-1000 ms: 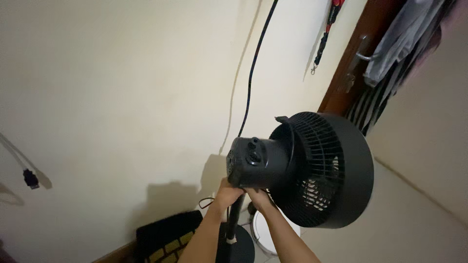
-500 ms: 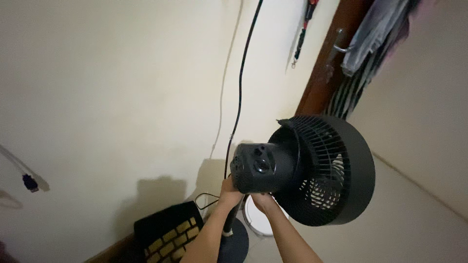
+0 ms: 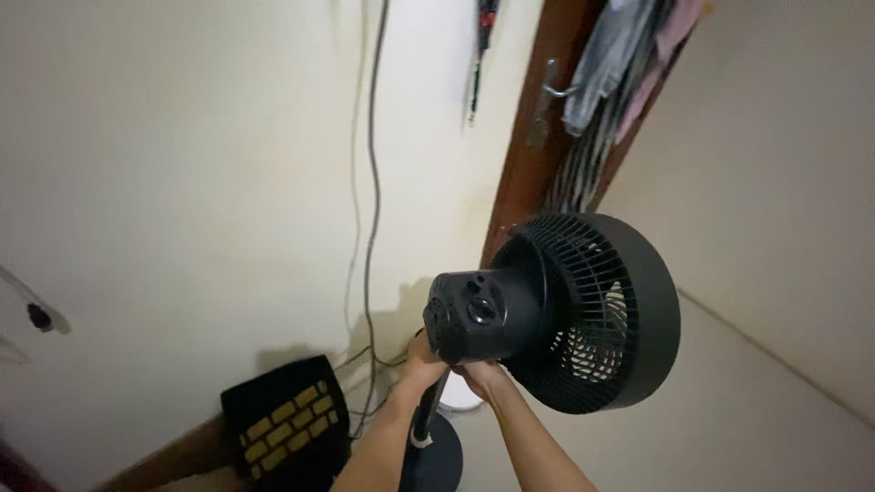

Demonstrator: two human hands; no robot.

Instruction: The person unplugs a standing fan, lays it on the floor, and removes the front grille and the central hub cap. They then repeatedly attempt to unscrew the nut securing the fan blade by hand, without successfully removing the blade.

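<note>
At far left, a small dark plug (image 3: pixel 37 316) hangs against the cream wall (image 3: pixel 182 182). Lower down, a black bag with yellow brick-shaped patches (image 3: pixel 284 426) leans at the foot of that wall. Further right, a dark cable (image 3: pixel 371 182) runs down the wall toward the floor. At centre bottom, the left hand (image 3: pixel 421 357) and the right hand (image 3: pixel 481 374) reach up side by side beneath the motor housing (image 3: pixel 478 314) of a black pedestal fan (image 3: pixel 583 314). Both hands close around the neck joint where the housing meets the pole (image 3: pixel 431 410); the fingers are largely hidden by the housing, so how tightly they curl cannot be told. The pole descends to a round black base (image 3: pixel 437 460) on the floor. A knob sits on the rear of the housing. The fan's round grille faces right and slightly downward, standing before a brown door frame (image 3: pixel 524 173). At upper right, grey and pink garments (image 3: pixel 620 55) hang beside the frame.
</note>
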